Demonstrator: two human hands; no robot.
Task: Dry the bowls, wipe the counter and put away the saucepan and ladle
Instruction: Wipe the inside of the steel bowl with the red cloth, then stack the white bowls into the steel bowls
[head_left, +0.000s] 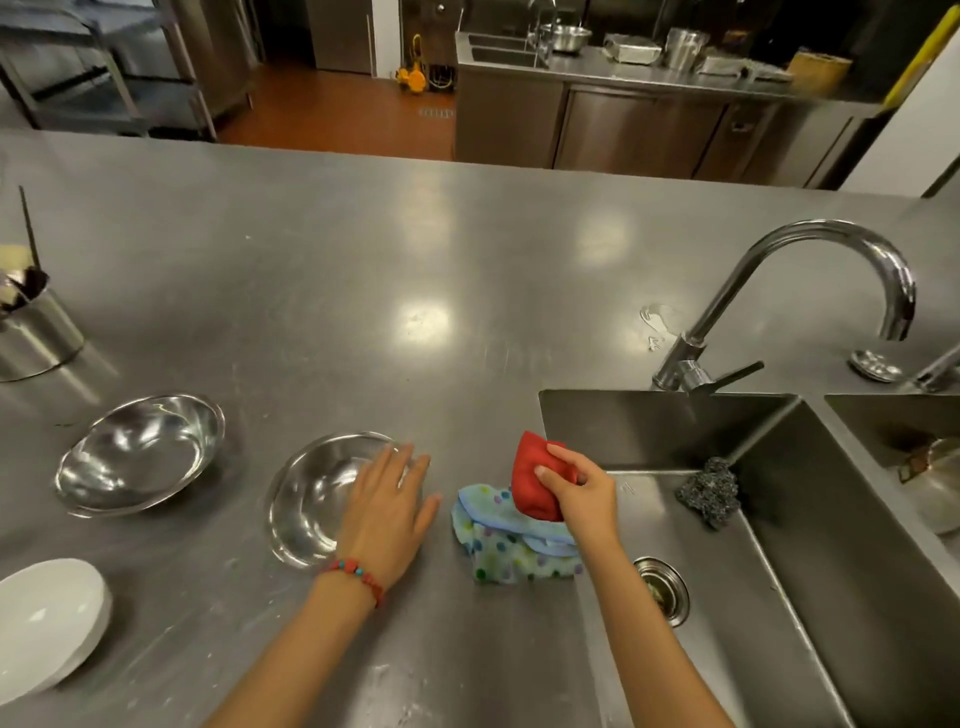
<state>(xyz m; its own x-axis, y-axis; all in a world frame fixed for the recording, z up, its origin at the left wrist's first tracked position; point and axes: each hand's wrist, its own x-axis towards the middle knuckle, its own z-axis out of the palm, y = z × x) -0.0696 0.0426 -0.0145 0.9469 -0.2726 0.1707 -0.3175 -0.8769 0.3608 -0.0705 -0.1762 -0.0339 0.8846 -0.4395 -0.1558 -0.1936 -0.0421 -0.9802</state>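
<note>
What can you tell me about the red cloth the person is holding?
The red cloth looks soft and is bunched into a lump, plain in colour with no pattern. The right hand grips it, fingers curled over its top, beside the sink's left edge. Its lower end sits against the blue dotted cloth lying on the steel counter. Whether it is wet cannot be told.

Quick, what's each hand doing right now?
Left hand: open, flat on the steel bowl rim.
Right hand: closed on the red cloth.
</note>
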